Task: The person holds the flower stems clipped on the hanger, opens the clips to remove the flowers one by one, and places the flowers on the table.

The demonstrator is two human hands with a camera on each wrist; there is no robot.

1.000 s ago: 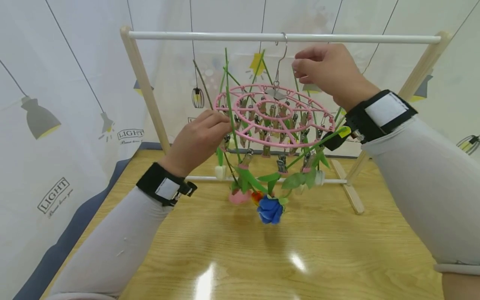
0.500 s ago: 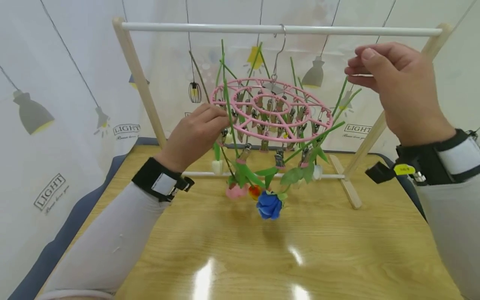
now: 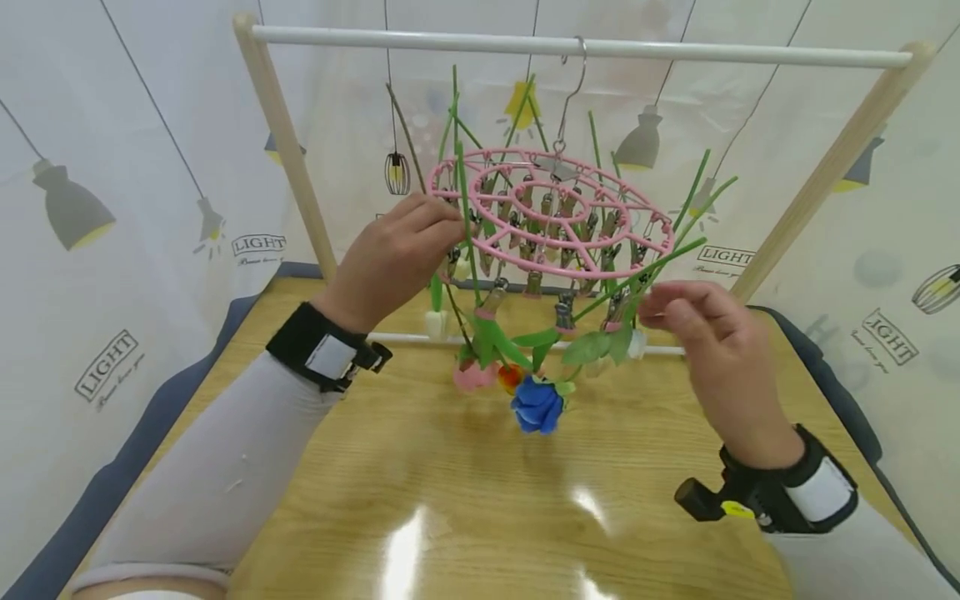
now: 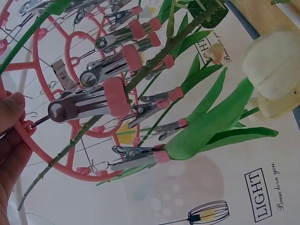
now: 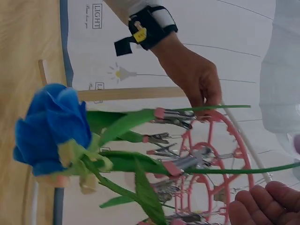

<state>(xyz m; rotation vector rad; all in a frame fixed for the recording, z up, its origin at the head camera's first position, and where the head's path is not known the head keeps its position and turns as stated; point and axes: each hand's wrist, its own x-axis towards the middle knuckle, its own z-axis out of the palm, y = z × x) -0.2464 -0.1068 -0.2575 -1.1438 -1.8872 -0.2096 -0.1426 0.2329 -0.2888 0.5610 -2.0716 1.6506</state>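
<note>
My left hand (image 3: 397, 254) pinches the near-left rim of the pink clip hanger (image 3: 551, 221), thumb and fingers curled on the plastic ring; the left wrist view shows a fingertip (image 4: 11, 110) pressed against that rim beside a metal clip (image 4: 89, 101). My right hand (image 3: 708, 350) holds nothing: its fingers are loosely bent, tips close together, just below and to the right of the ring, opposite my grip.

The hanger is a round pink openwork disc, slightly tilted, hanging by a metal hook (image 3: 572, 92) from the white rail (image 3: 585, 46) of a wooden-legged rack (image 3: 288, 158). Above my grip the rail runs across; the rack's legs stand on the wooden table (image 3: 480, 500) below it.

Rows of metal clips with pink tips dangle under the ring. Several grip artificial flowers head down, their green stems (image 3: 463, 217) poking up through the disc right beside my pinching fingers. Below the grip hang green leaves (image 3: 592, 354), then a blue rose (image 3: 536, 406), the lowest bloom, with a pink flower (image 3: 472, 375) and a small orange one (image 3: 512, 377) to its left. A white bud (image 3: 437, 323) hangs just under my left hand, and another (image 3: 637, 343) just beside my right fingertips; I cannot tell whether they touch it.

My left forearm rises from the lower left, wrist bent up to the rim. My right forearm comes up from the lower right, palm turned towards the hanger.
</note>
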